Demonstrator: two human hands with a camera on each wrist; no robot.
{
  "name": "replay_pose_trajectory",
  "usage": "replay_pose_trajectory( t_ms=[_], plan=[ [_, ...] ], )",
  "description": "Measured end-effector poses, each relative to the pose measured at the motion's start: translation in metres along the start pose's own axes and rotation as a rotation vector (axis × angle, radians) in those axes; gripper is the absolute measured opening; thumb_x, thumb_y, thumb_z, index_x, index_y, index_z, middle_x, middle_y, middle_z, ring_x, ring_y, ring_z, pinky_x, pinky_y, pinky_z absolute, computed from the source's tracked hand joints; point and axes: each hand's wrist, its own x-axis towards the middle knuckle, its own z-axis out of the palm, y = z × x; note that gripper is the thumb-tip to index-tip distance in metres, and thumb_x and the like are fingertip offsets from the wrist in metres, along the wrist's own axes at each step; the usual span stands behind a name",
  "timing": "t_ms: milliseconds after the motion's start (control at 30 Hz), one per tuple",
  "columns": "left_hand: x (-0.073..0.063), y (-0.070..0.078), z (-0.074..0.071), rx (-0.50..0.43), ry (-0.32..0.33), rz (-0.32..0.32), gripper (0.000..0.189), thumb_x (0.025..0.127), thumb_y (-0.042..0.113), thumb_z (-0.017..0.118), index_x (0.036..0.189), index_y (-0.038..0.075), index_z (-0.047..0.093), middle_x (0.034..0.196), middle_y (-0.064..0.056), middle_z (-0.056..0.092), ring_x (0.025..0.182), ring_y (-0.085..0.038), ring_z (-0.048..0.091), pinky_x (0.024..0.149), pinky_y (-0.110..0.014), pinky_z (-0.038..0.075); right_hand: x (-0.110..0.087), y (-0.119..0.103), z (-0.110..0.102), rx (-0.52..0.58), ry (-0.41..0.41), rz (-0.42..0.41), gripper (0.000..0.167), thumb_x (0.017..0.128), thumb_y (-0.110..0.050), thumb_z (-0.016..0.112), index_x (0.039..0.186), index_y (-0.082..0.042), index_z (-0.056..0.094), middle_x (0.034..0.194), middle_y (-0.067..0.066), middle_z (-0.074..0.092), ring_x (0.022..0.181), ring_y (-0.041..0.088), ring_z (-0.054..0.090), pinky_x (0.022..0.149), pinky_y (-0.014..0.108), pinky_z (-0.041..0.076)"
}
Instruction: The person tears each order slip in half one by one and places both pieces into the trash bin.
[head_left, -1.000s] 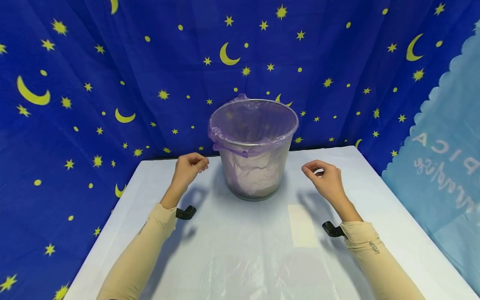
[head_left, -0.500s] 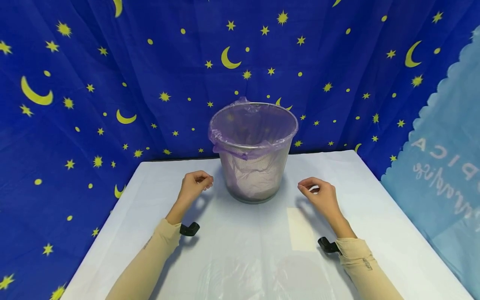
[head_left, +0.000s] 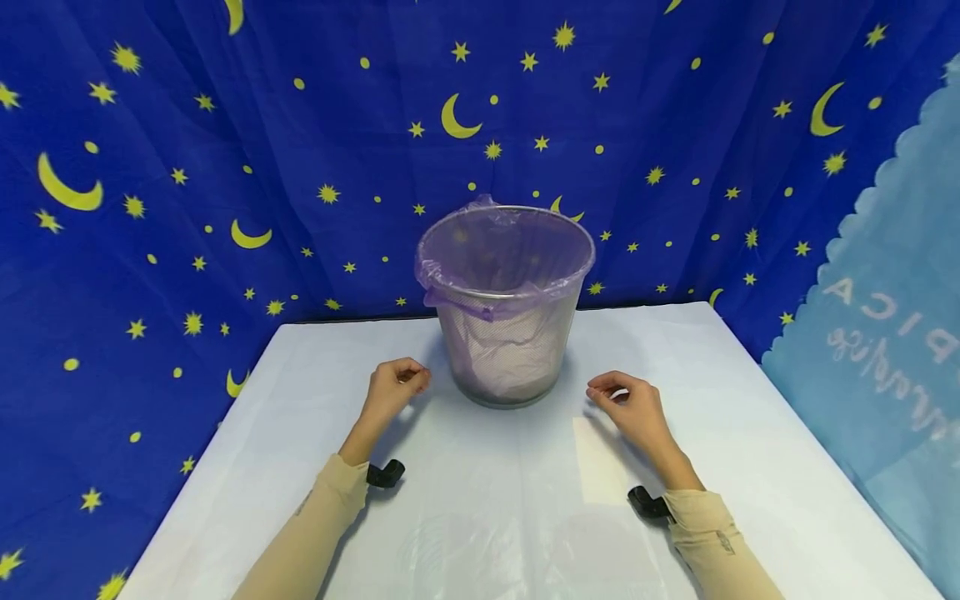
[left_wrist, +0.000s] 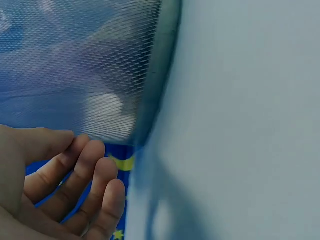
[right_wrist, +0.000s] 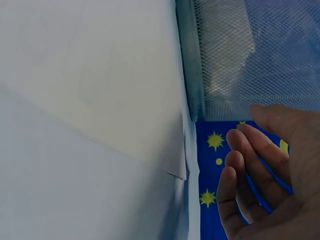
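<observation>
A silver wire-mesh wastebasket (head_left: 517,350) stands upright near the back of the table. Lining it is a thin purple plastic bag (head_left: 491,307), folded outward over the rim. To the front left of the basket, my left hand (head_left: 392,387) hovers above the table, holding nothing. Its thumb (left_wrist: 47,142) meets or nearly meets the index fingertip, and the other fingers bend loosely. My right hand (head_left: 630,408) is to the front right, also holding nothing, with a gap between thumb (right_wrist: 280,119) and fingers. Both hands are apart from the basket.
A flat pale cream rectangle (head_left: 600,462) lies on the white-covered table (head_left: 300,367), under the right hand's side. Blue star-and-moon cloth (head_left: 337,150) hangs behind and at the left. A light-blue cloth (head_left: 892,317) hangs at the right. Each wrist carries a black mount.
Both hands have drawn back toward the person and lowered, moving slightly inward. The basket and its bag stay in place, and the view has tilted a little upward.
</observation>
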Motion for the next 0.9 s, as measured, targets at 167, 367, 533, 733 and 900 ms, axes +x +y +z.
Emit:
replay_pose_trajectory(
  t_ms=[167,367,533,733,900],
  plan=[
    [-0.005,-0.01,0.005,0.009,-0.034,0.015,0.011,0.096,0.007,0.074,0.088,0.0,0.078,0.079,-0.013,0.076,0.066,-0.013,0.067,0.057,-0.023,0.054,-0.006,0.003,0.002,0.004,-0.018,0.002,0.015,0.093,-0.024,0.083,0.105,-0.015,0.08,0.09,-0.004,0.077,0.089,0.012,0.071,0.077,0.025,0.058],
    [-0.007,-0.016,0.008,0.019,-0.06,0.051,0.01,0.095,0.008,0.076,0.087,0.003,0.078,0.078,-0.01,0.076,0.066,-0.012,0.068,0.06,-0.023,0.054,-0.013,0.009,0.002,-0.061,-0.067,-0.021,0.036,0.089,-0.028,0.087,0.12,-0.012,0.076,0.11,0.001,0.079,0.106,0.025,0.071,0.093,0.047,0.055],
    [-0.009,-0.02,0.012,0.02,-0.099,0.064,0.011,0.095,0.007,0.075,0.087,0.001,0.078,0.075,-0.009,0.075,0.064,-0.009,0.065,0.06,-0.023,0.052,-0.018,0.012,0.005,-0.107,-0.151,-0.059,0.056,0.083,-0.03,0.092,0.13,-0.008,0.071,0.119,0.008,0.076,0.114,0.033,0.065,0.1,0.055,0.05],
    [-0.01,-0.013,0.022,0.021,-0.118,0.084,0.007,0.094,0.006,0.075,0.089,0.002,0.079,0.073,-0.007,0.073,0.062,-0.008,0.063,0.059,-0.023,0.05,-0.019,0.008,0.006,-0.157,-0.232,-0.093,0.069,0.077,-0.037,0.096,0.132,-0.006,0.07,0.128,0.013,0.068,0.122,0.037,0.057,0.106,0.056,0.045],
    [-0.018,-0.005,0.035,0.024,-0.157,0.083,0.007,0.094,0.006,0.075,0.089,0.002,0.079,0.071,-0.006,0.073,0.061,-0.007,0.063,0.057,-0.023,0.049,-0.02,0.004,0.008,-0.21,-0.281,-0.102,0.064,0.079,-0.037,0.094,0.13,-0.006,0.071,0.124,0.013,0.066,0.117,0.034,0.056,0.102,0.053,0.046]
  ],
)
